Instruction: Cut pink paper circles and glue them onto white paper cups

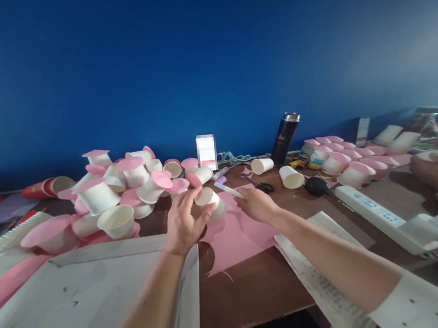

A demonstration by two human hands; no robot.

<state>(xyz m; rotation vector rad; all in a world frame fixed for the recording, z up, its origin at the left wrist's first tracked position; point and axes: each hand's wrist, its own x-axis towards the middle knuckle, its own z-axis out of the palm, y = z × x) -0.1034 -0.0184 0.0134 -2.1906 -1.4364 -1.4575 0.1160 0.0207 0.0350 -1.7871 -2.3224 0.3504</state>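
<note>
My left hand (185,219) is closed round the side of a white paper cup (215,207), which tilts over a sheet of pink paper (240,238) with curved cut edges. In my right hand (258,204) is a slim white tube (229,190), its far end pointing toward the cup but apart from it. Just beyond the cup lie a purple cap-like piece (222,180) and another white cup (203,175) with a pink disc on its end. A pair of black scissors (263,185) rests past my right hand.
Many cups with pink discs (98,196) are heaped at left, behind a white box lid (100,294). Loose cups (291,177), a black flask (285,138), a mouse (317,186) and a power strip (370,205) stand right. Another person's hand (434,170) is at far right.
</note>
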